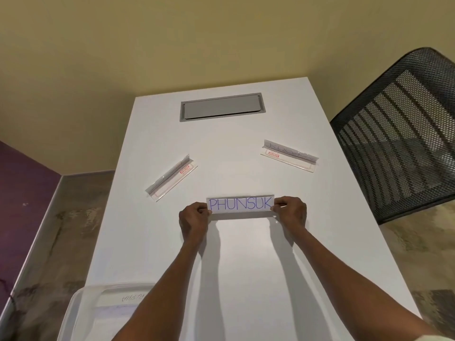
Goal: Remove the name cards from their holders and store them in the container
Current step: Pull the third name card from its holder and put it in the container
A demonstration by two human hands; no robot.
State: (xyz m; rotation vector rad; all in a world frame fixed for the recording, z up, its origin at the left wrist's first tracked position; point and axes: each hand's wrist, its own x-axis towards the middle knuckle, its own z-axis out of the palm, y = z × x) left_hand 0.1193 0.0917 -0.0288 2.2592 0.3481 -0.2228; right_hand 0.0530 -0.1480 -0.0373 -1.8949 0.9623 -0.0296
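Note:
A clear name-card holder (240,204) stands on the white table (246,267), showing a white card with "PHUNSUK" in blue. My left hand (193,221) pinches its left end and my right hand (291,212) pinches its right end. Two more clear holders sit further back: one (171,177) at the left, lying at a slant, and one (289,155) at the right with a written card in it. A translucent plastic container (98,313) is at the near left table corner, with at least one card inside, partly hidden by my left forearm.
A grey cable hatch (222,107) is set into the far part of the table. A black mesh chair back (398,134) stands at the right edge. The yellow wall rises behind, and the floor drops away on the left.

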